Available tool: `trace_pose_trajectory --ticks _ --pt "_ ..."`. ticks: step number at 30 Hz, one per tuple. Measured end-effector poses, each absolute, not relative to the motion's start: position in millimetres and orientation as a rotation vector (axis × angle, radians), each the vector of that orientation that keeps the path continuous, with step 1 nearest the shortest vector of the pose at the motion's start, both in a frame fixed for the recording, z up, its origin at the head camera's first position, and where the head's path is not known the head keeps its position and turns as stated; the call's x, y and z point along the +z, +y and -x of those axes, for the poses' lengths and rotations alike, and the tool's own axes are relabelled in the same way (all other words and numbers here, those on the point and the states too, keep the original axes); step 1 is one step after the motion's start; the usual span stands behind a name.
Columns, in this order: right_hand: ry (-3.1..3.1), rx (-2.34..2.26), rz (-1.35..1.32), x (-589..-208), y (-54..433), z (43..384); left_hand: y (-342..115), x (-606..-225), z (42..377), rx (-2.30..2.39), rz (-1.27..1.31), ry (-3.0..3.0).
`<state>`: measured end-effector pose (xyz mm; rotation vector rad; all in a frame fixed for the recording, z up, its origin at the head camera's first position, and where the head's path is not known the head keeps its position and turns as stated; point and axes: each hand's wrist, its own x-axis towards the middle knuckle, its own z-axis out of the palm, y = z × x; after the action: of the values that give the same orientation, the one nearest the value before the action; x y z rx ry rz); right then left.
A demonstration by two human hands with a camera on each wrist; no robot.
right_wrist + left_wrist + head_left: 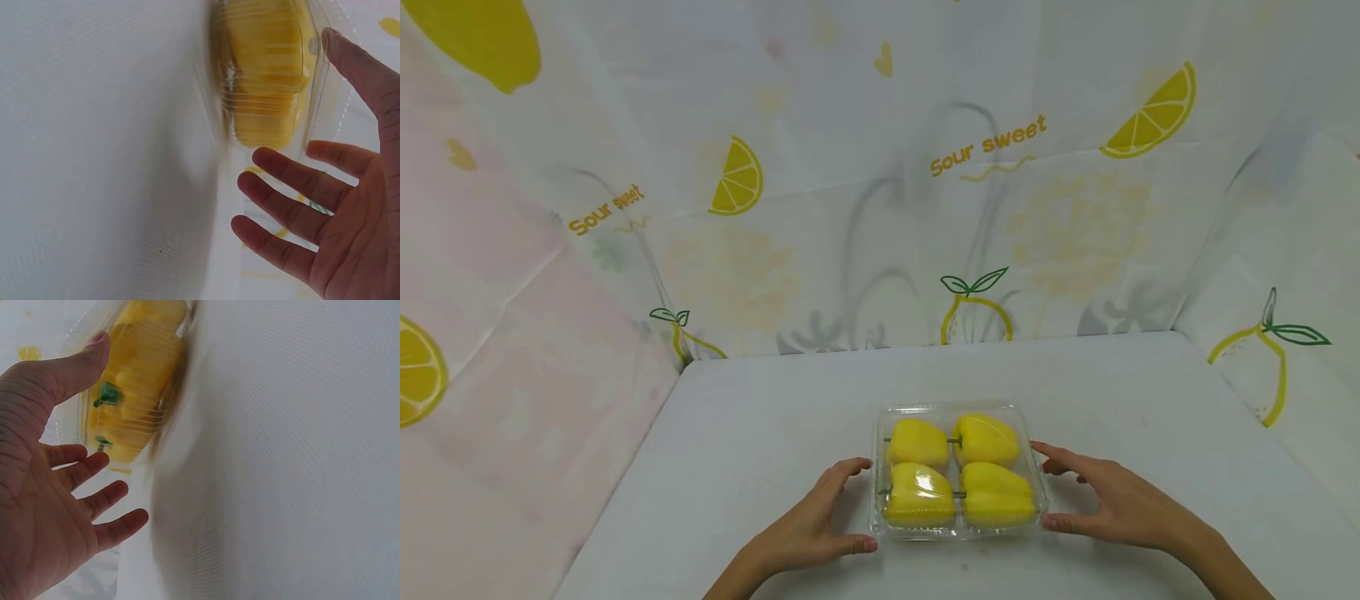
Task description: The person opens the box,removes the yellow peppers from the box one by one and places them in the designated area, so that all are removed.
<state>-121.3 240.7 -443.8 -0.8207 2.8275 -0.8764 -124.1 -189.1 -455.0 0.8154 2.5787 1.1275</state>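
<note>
A clear plastic clamshell box sits on the white table, its lid lying over several yellow bell peppers. Thin green stems show on them. Beside the box's left side is my left hand, thumb and fingers spread with nothing in them. My right hand is at the opposite side, its fingers loosely extended and its thumb close to the near right corner. In the left wrist view, the left palm faces the box's ribbed side. The right wrist view has the right thumb at the box's rim; whether it touches is unclear.
The white tabletop stretches around the box. A lemon-printed cloth stands as a wall behind the table, with further cloth along the left and right sides.
</note>
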Motion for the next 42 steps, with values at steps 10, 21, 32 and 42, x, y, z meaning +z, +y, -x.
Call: trace_pose_trajectory --ticks 10,21,32,42 --pt "2.792 -0.903 0.857 -445.4 241.9 120.7 -186.7 -456.1 130.4 1.292 -0.801 2.427" --pt "2.720 -1.011 0.907 -449.6 242.1 123.6 -186.1 -456.2 134.6 1.499 -0.732 2.250" --pt "2.683 -1.072 0.935 -451.9 243.1 124.3 -186.3 -456.8 137.8 1.587 -0.757 2.123" --pt "2.637 -1.127 0.947 -455.8 243.7 125.3 -185.1 -454.7 136.3 1.668 -0.612 2.014"
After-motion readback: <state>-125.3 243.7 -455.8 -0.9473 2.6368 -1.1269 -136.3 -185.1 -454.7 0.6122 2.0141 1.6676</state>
